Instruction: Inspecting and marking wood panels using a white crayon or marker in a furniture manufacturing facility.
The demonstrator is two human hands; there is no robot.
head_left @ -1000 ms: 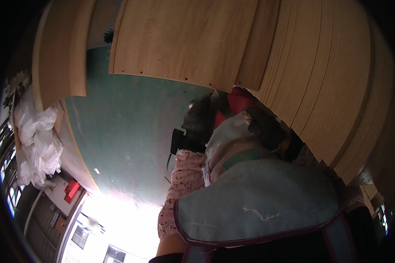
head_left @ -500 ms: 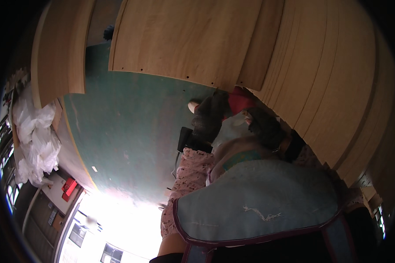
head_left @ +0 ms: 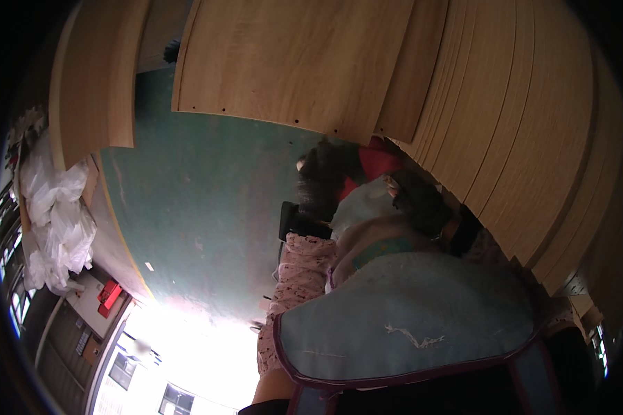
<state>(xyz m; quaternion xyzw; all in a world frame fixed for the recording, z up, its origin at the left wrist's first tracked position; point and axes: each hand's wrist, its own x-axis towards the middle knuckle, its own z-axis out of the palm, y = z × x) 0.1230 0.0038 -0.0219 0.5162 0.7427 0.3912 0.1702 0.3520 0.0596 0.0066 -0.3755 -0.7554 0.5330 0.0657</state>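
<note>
My left hand (head_left: 320, 169), in a dark glove, is just below the front edge of a wood-grain panel (head_left: 284, 62) with small holes along that edge. Motion blurs its fingers. My right hand (head_left: 421, 202), also dark-gloved with bare fingertips, stays close to my body, beside the stacked boards. Its fingers are curled, and what they hold, if anything, is hidden. Between the hands lies a bright red thing (head_left: 379, 162), partly covered by the panel edge and the left glove; its kind cannot be made out. A grey-blue apron (head_left: 408, 311) spreads below.
Tall stacked wood-grain boards (head_left: 519, 124) rise at the right. Another board (head_left: 100, 76) stands at the far left, near white plastic bags (head_left: 59, 214). The floor (head_left: 201, 200) is green with a yellow line. A red box (head_left: 109, 296) sits at lower left, beside a bright doorway (head_left: 187, 346).
My left hand has shifted slightly up and its wrist a little left, with its fingers turned in toward the red thing. My right hand is nearly still.
</note>
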